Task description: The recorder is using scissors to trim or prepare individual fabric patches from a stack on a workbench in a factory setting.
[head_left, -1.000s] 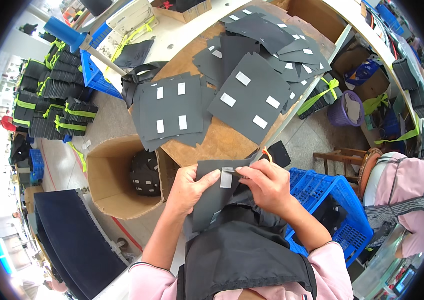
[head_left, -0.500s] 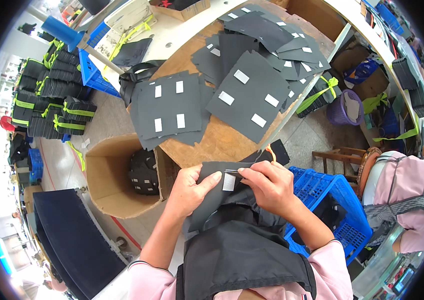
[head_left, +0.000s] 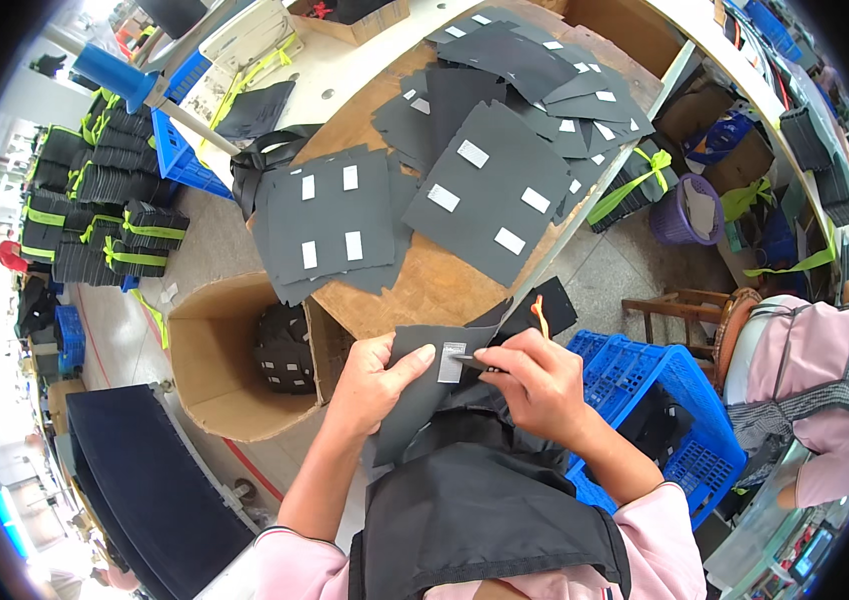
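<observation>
A dark grey sheet piece [head_left: 413, 400] is held in my left hand [head_left: 373, 385], its thumb on top beside a white rectangular patch [head_left: 452, 362]. My right hand [head_left: 540, 385] is closed around a small pointed metal tool [head_left: 465, 358]; its thin tip lies over the patch. Whether it is tweezers or snips, I cannot make out. A slim orange piece [head_left: 542, 316] sticks up just beyond the right knuckles, against a black piece [head_left: 560, 300]. Ahead on the wooden board [head_left: 375, 308] lie flat dark pieces [head_left: 485, 215] with white patches.
An open cardboard box [head_left: 207, 350] with dark pieces inside stands left of the board. A blue crate [head_left: 690, 400] is at my right, near a person in pink [head_left: 805, 350]. Tied dark stacks [head_left: 95, 220] fill the far left. A purple basket [head_left: 687, 212] stands beyond the stool.
My right hand has drawn slightly down and right from the patch's top edge, so the tool's tip now shows over the patch. The whole view has shifted a little.
</observation>
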`<state>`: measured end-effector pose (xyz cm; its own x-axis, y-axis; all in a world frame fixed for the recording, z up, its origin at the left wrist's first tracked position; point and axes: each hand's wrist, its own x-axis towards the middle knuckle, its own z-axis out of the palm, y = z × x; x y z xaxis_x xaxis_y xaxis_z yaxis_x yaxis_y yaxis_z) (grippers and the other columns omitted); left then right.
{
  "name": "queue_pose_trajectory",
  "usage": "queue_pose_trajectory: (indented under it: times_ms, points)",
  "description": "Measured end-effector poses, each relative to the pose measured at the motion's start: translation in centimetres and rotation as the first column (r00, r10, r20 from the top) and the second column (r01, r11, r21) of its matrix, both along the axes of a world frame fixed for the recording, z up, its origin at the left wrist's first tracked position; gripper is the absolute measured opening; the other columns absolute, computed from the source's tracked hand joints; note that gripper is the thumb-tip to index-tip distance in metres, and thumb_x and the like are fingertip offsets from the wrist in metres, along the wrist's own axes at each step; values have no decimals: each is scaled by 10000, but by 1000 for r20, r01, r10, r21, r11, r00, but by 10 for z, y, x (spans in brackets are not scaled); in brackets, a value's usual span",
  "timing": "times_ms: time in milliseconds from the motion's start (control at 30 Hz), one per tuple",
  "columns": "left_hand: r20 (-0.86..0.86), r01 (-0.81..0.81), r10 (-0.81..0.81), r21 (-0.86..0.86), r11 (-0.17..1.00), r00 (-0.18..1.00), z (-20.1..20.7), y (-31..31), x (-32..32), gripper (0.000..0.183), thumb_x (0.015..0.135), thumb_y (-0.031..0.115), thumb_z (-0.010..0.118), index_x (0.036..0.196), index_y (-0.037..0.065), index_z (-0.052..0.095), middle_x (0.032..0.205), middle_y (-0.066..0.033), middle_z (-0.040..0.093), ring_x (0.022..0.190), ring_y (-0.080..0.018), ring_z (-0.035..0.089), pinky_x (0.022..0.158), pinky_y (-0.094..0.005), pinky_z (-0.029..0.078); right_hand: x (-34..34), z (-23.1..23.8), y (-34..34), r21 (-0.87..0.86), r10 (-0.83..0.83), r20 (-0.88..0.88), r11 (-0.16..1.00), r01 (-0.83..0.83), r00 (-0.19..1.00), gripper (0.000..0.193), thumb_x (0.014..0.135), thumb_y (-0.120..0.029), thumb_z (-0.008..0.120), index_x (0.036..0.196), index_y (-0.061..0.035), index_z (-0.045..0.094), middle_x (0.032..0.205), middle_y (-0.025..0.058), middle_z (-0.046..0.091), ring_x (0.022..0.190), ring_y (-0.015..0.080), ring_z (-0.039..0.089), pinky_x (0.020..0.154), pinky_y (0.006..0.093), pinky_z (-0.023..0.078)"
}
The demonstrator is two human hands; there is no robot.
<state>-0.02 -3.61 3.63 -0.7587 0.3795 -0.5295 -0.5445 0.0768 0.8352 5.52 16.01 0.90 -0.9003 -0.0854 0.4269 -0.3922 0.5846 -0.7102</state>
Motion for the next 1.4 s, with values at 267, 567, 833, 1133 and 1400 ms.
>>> queue_pose_trajectory:
  times_ms: [267,567,833,1133,1400]
  points:
    - [-26,-2,1,-10,1000,1000,-1,3,2,175,880,121,575,961,-28,620,826,-22,623,696,-59,537,608,-210,446,4,0,-2,70,-99,-112,992,107,989,298,640,-56,714,926,-55,628,747,46,554,571,194,535,503,285,406]
    - [-11,41,-41,-54,998,999,4,3,-1,183,873,114,575,974,-33,621,818,-15,621,690,-54,528,612,-209,443,5,-1,-1,119,-85,-166,987,106,982,279,665,-66,704,931,-37,623,748,42,547,564,181,522,498,286,400]
    - [-11,74,-75,-75,994,997,7,1,-3,184,863,114,588,964,-35,628,806,-18,625,685,-57,535,607,-209,444,2,-1,-1,24,-47,-32,999,47,998,266,665,-23,706,917,-25,619,757,64,541,591,204,541,552,289,443]
    - [19,32,-33,41,999,999,-2,1,-2,198,866,126,598,985,-29,625,809,-21,626,692,-59,548,606,-212,456,3,-25,-6,-928,636,292,9,372,714,187,812,-5,614,985,22,549,867,45,526,620,99,521,575,203,442]
    - [23,25,-26,42,999,999,-3,1,0,201,872,117,589,1003,-31,620,848,-29,629,701,-67,555,616,-215,468,7,-3,-14,-253,-42,196,963,92,980,286,669,29,695,935,-21,603,817,96,542,664,188,579,529,289,457]
